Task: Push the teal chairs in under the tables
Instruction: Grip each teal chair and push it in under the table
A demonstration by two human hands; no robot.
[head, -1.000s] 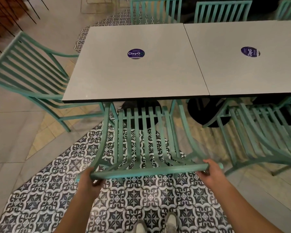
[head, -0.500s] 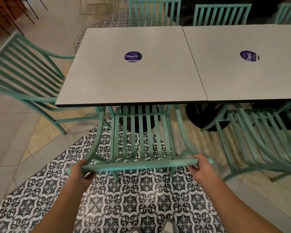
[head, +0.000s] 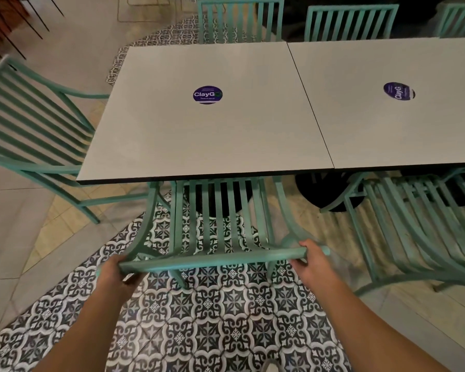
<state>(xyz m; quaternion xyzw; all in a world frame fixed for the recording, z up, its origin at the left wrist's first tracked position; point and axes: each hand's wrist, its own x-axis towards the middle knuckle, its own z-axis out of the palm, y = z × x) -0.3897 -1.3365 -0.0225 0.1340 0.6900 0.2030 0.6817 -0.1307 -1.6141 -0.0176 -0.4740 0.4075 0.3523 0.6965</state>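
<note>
Both hands grip the chair's (head: 220, 226) top rail: left hand (head: 116, 275) curled round its left end, right hand (head: 313, 261) round its right end. Ahead of the grip, the seat reaches under the left table (head: 199, 135). Right of it stands a 2nd chair (head: 419, 224).

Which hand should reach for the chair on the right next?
Probably the right hand: it grips the pushed chair's top rail at the end nearest the right-side chair. The left hand is farther.

Two bare forearms, no sleeves, no rings or watch visible, left grip (head: 116, 275), right grip (head: 316, 264)
</note>
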